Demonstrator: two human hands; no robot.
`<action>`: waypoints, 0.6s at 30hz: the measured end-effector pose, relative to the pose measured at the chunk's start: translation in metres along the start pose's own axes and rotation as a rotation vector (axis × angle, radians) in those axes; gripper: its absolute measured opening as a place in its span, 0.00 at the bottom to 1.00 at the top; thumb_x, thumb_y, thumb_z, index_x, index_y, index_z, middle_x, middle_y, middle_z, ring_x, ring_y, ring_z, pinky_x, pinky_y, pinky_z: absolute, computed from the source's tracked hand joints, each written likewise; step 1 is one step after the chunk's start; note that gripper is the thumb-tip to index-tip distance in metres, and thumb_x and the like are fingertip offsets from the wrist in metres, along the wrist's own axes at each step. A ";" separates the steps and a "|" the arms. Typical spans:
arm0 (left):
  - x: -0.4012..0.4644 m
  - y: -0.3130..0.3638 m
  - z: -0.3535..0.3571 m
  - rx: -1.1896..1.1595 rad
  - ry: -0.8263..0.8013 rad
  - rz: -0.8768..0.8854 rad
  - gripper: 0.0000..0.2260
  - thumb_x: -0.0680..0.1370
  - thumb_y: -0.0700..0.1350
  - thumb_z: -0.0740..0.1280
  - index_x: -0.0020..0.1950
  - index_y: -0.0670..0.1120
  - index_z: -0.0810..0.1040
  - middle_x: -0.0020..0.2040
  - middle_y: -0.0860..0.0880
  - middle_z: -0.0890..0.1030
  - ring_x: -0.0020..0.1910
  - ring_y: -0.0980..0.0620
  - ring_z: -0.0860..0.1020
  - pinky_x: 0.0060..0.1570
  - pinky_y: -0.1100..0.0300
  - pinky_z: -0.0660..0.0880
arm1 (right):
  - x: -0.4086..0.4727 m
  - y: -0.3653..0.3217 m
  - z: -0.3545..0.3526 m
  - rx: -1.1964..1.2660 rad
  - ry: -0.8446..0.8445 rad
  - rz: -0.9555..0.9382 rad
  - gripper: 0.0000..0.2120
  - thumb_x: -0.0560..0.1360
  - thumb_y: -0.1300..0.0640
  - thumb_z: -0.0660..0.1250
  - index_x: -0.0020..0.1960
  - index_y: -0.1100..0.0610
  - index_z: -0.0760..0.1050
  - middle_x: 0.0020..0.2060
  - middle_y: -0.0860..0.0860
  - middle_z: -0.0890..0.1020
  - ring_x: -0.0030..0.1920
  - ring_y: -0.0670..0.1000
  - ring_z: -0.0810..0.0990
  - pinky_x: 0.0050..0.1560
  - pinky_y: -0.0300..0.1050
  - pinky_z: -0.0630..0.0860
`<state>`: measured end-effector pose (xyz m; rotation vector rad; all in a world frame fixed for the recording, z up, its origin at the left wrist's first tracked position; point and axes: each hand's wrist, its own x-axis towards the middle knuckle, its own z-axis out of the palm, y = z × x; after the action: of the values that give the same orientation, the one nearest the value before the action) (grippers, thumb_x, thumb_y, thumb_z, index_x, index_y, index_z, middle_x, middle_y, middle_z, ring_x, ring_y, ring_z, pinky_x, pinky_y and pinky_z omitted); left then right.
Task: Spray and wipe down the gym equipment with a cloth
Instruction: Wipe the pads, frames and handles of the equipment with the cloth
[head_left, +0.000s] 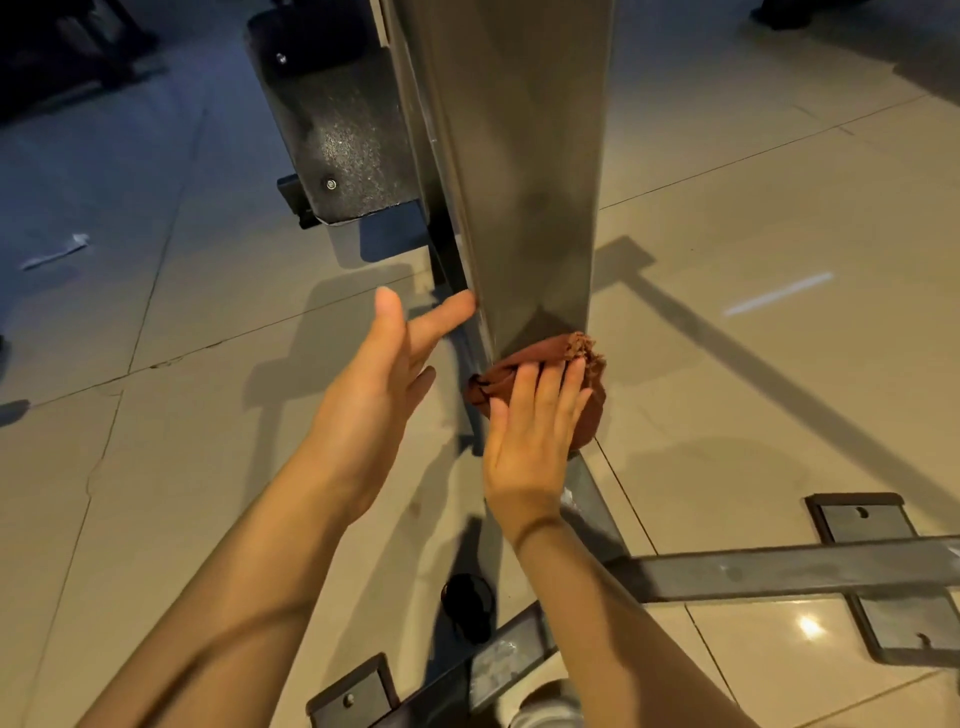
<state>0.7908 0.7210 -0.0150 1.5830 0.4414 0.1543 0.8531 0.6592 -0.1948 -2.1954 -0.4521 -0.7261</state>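
Observation:
A tall grey metal post (519, 182) of the gym machine rises in the middle of the view. My right hand (530, 441) presses a bunched brown cloth (571, 358) flat against the foot of that post, fingers straight. My left hand (384, 374) is held open just left of the post, fingers spread, and its index fingertip touches or nearly touches the post's left edge. No spray bottle is in view.
The machine's grey base bars (779, 571) run along the tiled floor (779, 208), ending in bolted foot plates (857, 519). A dark speckled plate (332, 130) stands behind the post on the left. A small black object (467, 603) lies by the base. A shoe tip (545, 706) shows at the bottom.

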 end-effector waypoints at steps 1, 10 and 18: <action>0.000 -0.001 -0.001 -0.005 -0.004 0.001 0.28 0.78 0.63 0.44 0.66 0.55 0.76 0.66 0.65 0.74 0.71 0.66 0.64 0.75 0.52 0.56 | -0.010 -0.001 0.006 0.030 -0.009 0.057 0.21 0.84 0.52 0.48 0.73 0.61 0.56 0.74 0.62 0.59 0.73 0.66 0.56 0.74 0.62 0.54; -0.014 -0.041 -0.023 -0.076 0.131 -0.020 0.30 0.74 0.65 0.47 0.68 0.54 0.74 0.67 0.61 0.76 0.68 0.63 0.71 0.74 0.52 0.60 | 0.012 -0.059 -0.018 0.467 0.087 0.342 0.29 0.83 0.58 0.54 0.76 0.60 0.40 0.77 0.55 0.45 0.78 0.60 0.45 0.76 0.62 0.52; -0.020 -0.048 -0.015 -0.012 0.084 -0.060 0.29 0.75 0.65 0.46 0.68 0.55 0.72 0.68 0.60 0.75 0.67 0.63 0.71 0.74 0.53 0.61 | 0.080 -0.080 -0.036 0.470 0.349 0.314 0.23 0.82 0.58 0.52 0.75 0.59 0.51 0.76 0.63 0.57 0.77 0.55 0.48 0.76 0.64 0.47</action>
<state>0.7582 0.7274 -0.0576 1.5537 0.5522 0.1772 0.8607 0.6901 -0.0809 -1.6095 -0.0799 -0.7239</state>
